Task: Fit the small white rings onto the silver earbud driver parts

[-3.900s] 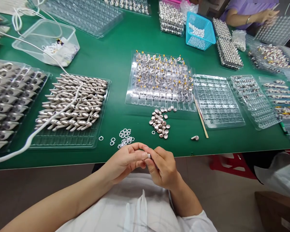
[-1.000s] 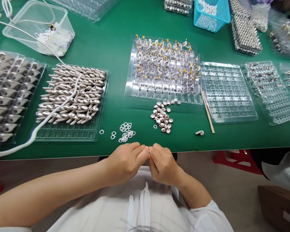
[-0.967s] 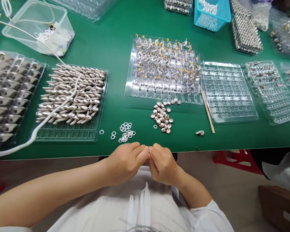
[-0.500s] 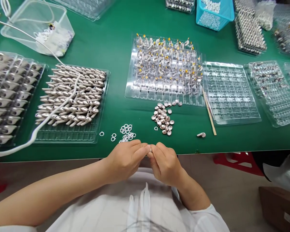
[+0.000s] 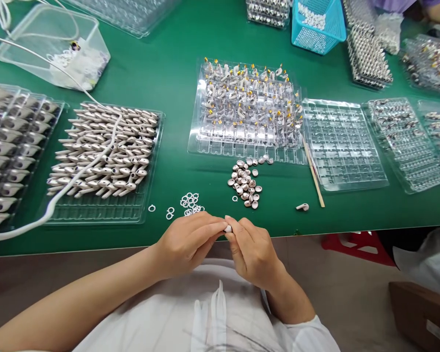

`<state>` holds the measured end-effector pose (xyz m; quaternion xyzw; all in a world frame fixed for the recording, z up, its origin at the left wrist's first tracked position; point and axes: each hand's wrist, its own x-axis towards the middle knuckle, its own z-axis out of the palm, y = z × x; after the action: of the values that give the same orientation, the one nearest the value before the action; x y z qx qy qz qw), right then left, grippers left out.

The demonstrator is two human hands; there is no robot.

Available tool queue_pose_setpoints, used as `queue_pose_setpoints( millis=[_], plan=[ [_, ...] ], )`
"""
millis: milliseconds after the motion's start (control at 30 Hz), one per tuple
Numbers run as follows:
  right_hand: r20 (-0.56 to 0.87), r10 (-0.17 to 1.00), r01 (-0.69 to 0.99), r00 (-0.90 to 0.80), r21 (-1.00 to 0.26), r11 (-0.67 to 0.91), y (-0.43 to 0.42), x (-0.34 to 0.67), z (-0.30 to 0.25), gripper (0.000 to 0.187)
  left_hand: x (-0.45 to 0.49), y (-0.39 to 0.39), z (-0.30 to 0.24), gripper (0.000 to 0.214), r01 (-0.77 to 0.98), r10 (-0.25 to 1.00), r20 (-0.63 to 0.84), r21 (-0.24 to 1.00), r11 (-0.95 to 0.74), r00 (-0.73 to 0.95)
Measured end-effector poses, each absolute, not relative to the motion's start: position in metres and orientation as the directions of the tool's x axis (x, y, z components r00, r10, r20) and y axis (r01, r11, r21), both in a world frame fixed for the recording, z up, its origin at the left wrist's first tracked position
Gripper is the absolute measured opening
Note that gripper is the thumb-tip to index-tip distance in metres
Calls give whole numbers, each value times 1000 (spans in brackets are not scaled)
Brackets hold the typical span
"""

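At the table's front edge, my left hand (image 5: 187, 243) and my right hand (image 5: 255, 250) meet with fingertips pinched on one small white earbud part (image 5: 228, 228). Most of that part is covered by the fingers. Just beyond my left hand lie several thin white rings (image 5: 189, 200). A heap of small round beige caps (image 5: 247, 182) sits farther back, with a lone white ring (image 5: 234, 198) beside it. To the right of my hands, a single earbud shell with a stem (image 5: 302, 207) rests on the green table (image 5: 190, 171).
A tray of earbud shells (image 5: 102, 151) stands at left, crossed by a white cable (image 5: 95, 164). Behind the caps is a clear tray of parts with yellow tips (image 5: 247, 105). A wooden stick (image 5: 314, 175), a blue basket (image 5: 317, 36) and a clear tub (image 5: 47, 32) also show.
The view has shifted slightly. More of the white part shows between my fingertips, and my left fingers look straighter. A person's purple sleeve has appeared at the top right.
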<state>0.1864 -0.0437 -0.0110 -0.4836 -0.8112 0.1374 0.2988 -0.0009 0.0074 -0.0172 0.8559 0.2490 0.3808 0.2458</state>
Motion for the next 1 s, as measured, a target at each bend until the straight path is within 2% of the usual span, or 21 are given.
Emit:
queue_pose_setpoints(
  millis=[367,600,1000],
  plan=[
    [289,896,675,-337,-590,444,-45,185,-12,34,-1,3,-25,25,275,629,526,600,-751,572],
    [284,903,668,-323,-607,430,-46,185,-9,33,0,3,-21,26,262,600,550,571,-778,581],
    [172,908,634,-381,-666,392,-51,188,-9,34,-3,1,-28,30,244,536,609,498,-832,584]
  ],
)
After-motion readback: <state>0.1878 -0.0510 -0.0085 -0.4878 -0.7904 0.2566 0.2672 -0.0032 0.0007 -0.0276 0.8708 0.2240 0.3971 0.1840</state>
